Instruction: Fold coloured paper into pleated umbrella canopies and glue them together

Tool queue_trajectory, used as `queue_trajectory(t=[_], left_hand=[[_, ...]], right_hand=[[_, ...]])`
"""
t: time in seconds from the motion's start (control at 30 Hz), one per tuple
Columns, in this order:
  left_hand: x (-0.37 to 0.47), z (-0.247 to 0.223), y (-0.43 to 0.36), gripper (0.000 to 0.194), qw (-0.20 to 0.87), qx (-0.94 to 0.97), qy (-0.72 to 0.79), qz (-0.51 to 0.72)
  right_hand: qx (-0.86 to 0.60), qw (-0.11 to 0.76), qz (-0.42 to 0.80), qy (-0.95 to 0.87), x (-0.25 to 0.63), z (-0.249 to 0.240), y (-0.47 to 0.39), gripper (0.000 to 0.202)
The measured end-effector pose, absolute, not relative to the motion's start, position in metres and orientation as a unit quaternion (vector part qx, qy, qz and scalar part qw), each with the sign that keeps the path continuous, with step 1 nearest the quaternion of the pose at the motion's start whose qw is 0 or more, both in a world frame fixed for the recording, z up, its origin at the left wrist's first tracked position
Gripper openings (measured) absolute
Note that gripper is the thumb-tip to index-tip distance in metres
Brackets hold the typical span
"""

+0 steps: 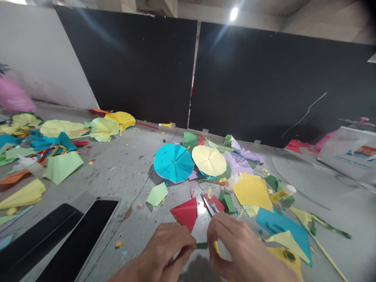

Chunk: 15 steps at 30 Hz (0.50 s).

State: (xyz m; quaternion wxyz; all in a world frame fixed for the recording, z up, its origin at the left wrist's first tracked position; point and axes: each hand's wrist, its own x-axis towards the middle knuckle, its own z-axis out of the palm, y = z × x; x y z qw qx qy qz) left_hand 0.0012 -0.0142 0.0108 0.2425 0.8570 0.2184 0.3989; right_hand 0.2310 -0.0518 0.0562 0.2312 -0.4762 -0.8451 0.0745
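left hand (167, 243) is pinching a narrow green paper strip (201, 246), right hand (237, 243) grasping pointed metal scissors (208, 205); round blue paper (164, 162) is lying pleated, square yellow paper (254, 192) unpleated.

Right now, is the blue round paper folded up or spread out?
Spread out: the blue round paper shows its whole circle, with creases running from the middle to the edge.

A small round white ceiling lamp (234, 14) glares at the top, right of centre, throwing a pale diagonal streak across the matte black wall panel (264, 82); a fainter streak crosses the upper left. The grey bench (129, 172) is moderately lit, with a soft shadow at bottom centre. Details look slightly soft, wide-angle distortion stretches the sides, and the upper-right corner darkens.
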Motion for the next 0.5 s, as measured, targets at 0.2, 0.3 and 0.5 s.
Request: queue_trajectory(t=[0.2, 0.3, 0.5], left_hand=[[0.001, 0.014, -0.001, 0.022, 0.477, 0.688, 0.336, 0.432], [0.01, 0.01, 0.0, 0.034, 0.649, 0.552, 0.315, 0.418], [0.018, 0.003, -0.005, 0.043, 0.744, 0.499, 0.249, 0.369]], right_hand=[[-0.496, 0.238, 0.011, -0.835, 0.256, 0.084, -0.047, 0.019], [-0.407, 0.253, -0.027, -0.877, 0.242, 0.086, -0.052, 0.01], [-0.349, 0.256, -0.042, -0.901, 0.222, 0.073, -0.053, 0.024]])
